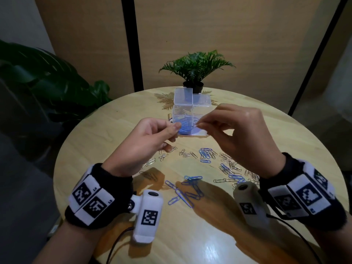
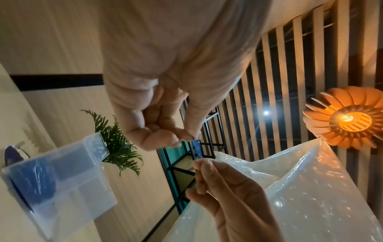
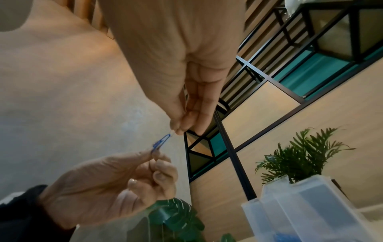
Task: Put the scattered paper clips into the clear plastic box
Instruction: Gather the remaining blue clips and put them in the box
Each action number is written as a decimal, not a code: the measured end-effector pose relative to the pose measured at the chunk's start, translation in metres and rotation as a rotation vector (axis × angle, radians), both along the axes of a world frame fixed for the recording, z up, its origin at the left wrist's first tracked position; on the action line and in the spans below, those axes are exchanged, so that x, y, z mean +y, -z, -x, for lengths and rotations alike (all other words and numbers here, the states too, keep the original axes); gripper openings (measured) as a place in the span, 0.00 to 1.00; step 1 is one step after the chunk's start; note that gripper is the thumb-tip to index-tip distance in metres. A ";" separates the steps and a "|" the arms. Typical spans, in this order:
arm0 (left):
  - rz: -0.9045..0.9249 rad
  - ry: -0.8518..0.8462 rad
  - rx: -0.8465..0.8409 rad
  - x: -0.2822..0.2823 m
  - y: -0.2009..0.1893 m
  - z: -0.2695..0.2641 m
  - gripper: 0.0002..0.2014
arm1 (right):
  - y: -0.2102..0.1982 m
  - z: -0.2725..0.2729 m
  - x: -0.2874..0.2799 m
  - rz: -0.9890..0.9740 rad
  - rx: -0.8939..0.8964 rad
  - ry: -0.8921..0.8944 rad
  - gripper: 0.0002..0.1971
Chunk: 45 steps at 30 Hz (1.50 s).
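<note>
A blue paper clip point(image 3: 161, 142) is held in the air between both hands, above the round wooden table point(image 1: 99, 130) and just in front of the clear plastic box point(image 1: 190, 119). The left hand point(image 1: 150, 141) pinches one end of it between thumb and forefinger, its other fingers curled in. The right hand point(image 1: 240, 134) pinches the other end with thumb and fingertips, where a pale bit shows at the clip's tip; what that bit is cannot be told. The box stands upright with its lid point(image 1: 183, 97) open, and blue clips lie inside one compartment. Loose blue and silver paper clips point(image 1: 207, 155) are scattered over the table nearer the person, below the raised hands. A small potted fern point(image 1: 196, 67) stands behind the box.
</note>
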<state>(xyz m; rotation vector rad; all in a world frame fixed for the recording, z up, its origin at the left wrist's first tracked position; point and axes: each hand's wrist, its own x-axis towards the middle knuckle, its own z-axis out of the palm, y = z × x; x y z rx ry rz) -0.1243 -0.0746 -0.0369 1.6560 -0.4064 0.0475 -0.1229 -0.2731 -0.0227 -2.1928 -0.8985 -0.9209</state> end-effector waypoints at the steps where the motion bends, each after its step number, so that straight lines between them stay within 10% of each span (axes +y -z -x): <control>1: 0.000 0.013 -0.005 -0.001 0.000 0.002 0.13 | 0.000 0.000 0.000 -0.029 -0.001 -0.005 0.05; 9: -0.042 -0.076 -0.182 0.001 -0.002 0.009 0.13 | 0.000 0.007 0.006 -0.152 0.168 -0.114 0.04; 16: -0.125 0.125 -0.116 0.005 -0.005 0.014 0.09 | -0.008 0.008 0.004 -0.334 0.717 -0.390 0.08; 23: -0.053 0.298 -0.053 0.000 -0.003 0.017 0.09 | -0.004 0.012 0.010 -0.397 0.698 -0.452 0.06; 35: -0.145 -0.038 -0.242 -0.003 0.002 0.017 0.10 | -0.008 0.006 -0.001 -0.091 0.655 -0.126 0.16; 45: 0.003 -0.158 0.028 -0.009 0.006 0.014 0.09 | -0.016 0.012 0.005 0.171 0.684 -0.153 0.08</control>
